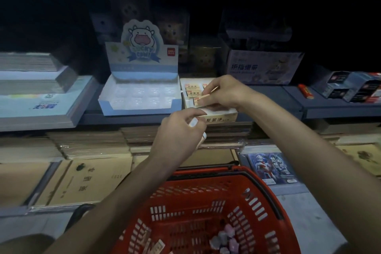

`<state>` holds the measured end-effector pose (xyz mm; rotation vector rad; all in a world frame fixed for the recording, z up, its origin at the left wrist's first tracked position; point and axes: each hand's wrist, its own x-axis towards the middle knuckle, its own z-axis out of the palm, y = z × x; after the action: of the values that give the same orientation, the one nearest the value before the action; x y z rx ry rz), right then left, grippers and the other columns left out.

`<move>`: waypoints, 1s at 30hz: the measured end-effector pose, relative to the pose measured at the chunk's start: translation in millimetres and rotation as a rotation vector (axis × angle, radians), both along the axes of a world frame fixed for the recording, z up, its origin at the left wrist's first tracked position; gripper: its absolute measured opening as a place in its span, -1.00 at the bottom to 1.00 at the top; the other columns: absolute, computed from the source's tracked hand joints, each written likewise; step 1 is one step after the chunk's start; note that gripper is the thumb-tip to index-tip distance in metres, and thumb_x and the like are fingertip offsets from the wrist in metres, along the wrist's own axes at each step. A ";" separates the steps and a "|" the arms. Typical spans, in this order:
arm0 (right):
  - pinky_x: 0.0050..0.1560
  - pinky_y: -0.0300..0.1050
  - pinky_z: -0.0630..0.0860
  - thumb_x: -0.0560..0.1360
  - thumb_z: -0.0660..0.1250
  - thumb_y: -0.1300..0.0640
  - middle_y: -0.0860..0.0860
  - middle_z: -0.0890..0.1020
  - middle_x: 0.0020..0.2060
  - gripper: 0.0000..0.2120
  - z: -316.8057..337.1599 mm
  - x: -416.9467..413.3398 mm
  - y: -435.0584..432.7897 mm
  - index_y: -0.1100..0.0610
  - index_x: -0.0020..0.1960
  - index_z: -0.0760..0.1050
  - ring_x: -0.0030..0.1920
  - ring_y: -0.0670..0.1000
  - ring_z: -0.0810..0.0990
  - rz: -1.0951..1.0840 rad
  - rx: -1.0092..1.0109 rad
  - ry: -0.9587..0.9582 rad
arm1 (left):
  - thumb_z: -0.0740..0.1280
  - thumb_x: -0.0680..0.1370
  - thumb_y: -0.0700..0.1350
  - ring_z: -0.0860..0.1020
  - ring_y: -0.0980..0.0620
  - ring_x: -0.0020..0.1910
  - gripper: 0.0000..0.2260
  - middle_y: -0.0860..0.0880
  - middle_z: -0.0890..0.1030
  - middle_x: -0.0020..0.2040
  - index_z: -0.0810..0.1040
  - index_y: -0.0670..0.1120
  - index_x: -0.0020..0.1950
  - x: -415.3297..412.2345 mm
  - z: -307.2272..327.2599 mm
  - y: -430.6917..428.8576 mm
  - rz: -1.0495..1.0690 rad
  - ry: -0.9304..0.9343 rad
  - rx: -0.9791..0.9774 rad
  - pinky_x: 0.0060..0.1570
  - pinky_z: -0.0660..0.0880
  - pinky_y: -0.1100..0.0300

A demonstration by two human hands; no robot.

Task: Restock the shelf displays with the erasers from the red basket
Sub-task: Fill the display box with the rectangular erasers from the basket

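Erasers [192, 88] in sleeved rows inside cream box [222, 118] at centre of frame, others loose in red basket [257, 202] at bottom. Shelf [329, 107] dark grey, across middle of frame, carrying display boxes. Red basket at lower centre, under both forearms, with pastel erasers [224, 239] heaped near its bottom right corner. Cow display box [140, 97], blue and white, left of centre on shelf, clear tray cells showing inside. Cream box just beside it on the right. Right hand [224, 90] over cream box, fingertips pinching one sleeved eraser [203, 100] above the rows. Left hand [179, 130] just below, fingers curled round small white pieces [193, 123], thumb and forefinger pressed together near box's front edge.
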<state>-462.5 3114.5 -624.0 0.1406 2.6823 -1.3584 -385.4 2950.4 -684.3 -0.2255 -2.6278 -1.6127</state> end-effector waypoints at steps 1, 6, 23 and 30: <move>-0.16 -0.27 0.67 0.39 0.62 0.26 0.11 0.69 -0.03 -0.67 -1.3 0.2 1.1 0.23 0.12 0.63 -0.14 -0.04 0.70 0.024 0.049 0.009 | 0.31 0.61 0.09 0.68 0.07 -0.09 -0.81 0.08 0.72 -0.01 0.69 0.21 0.14 -0.1 0.0 -0.3 -0.002 0.001 -0.003 -0.21 0.65 0.08; -0.13 -0.25 0.58 0.36 0.65 0.21 0.01 0.65 -0.11 -0.64 -10.0 3.9 1.5 0.14 0.10 0.64 -0.10 -0.04 0.67 0.053 0.192 0.142 | 0.32 0.64 0.08 0.67 0.07 -0.01 -0.81 0.06 0.72 0.06 0.70 0.20 0.17 -0.1 -0.1 -1.0 0.002 -0.007 0.005 -0.26 0.52 0.23; 0.01 -0.22 0.60 0.43 0.56 0.29 -0.06 0.72 -0.15 -0.84 -28.7 2.6 0.3 0.06 -0.09 0.75 -0.09 -0.11 0.66 0.076 0.318 0.392 | 0.33 0.62 0.07 0.68 0.05 -0.20 -0.81 0.04 0.72 -0.07 0.72 0.24 0.13 -0.2 5.2 -3.7 -0.015 -0.071 0.029 -0.28 0.69 0.02; -0.04 -0.25 0.54 0.51 0.48 0.21 -0.11 0.69 -0.13 -0.89 -16.8 24.0 -3.4 0.01 -0.08 0.72 -0.10 -0.14 0.63 0.030 0.328 0.515 | 0.34 0.65 0.03 0.63 0.11 -0.32 -0.84 0.00 0.72 -0.08 0.73 0.16 0.07 6.8 22.1 -6.1 0.034 -0.107 0.231 -0.51 0.46 0.27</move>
<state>-438.6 3111.0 -640.8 -0.2539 3.2999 -1.0439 -378.6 2944.3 -662.2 -0.0855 -2.4721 -1.9480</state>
